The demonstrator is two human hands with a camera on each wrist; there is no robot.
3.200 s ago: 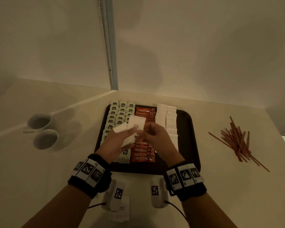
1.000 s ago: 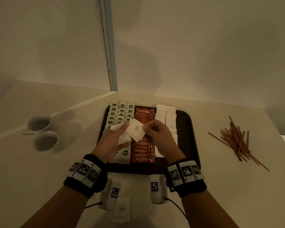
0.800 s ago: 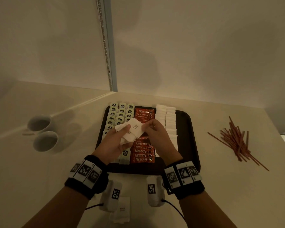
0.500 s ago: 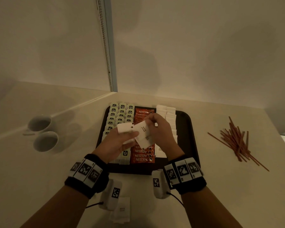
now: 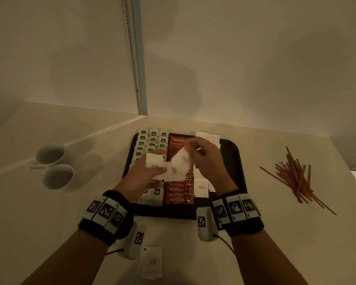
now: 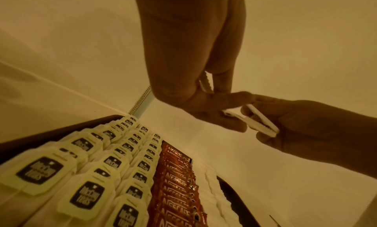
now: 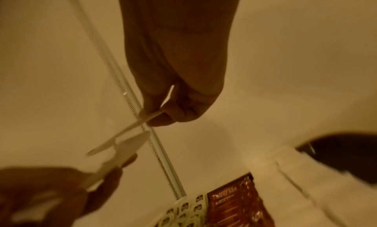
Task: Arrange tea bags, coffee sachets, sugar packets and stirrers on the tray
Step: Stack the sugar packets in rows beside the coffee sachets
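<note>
The right hand [image 5: 206, 159] has pulled one sugar packet [image 5: 182, 160] off the stack [image 5: 155, 164] pinched in the left hand [image 5: 144, 177] fingers.

Looks like a hotel-room or office refreshment corner: a pale counter [image 5: 255, 233] against plain walls, two white cups [image 5: 53, 165] near its left edge, a black tray [image 5: 232, 161] of branded sachets.

Two white cups [image 5: 55, 166] on the counter [image 5: 296, 233]
</note>
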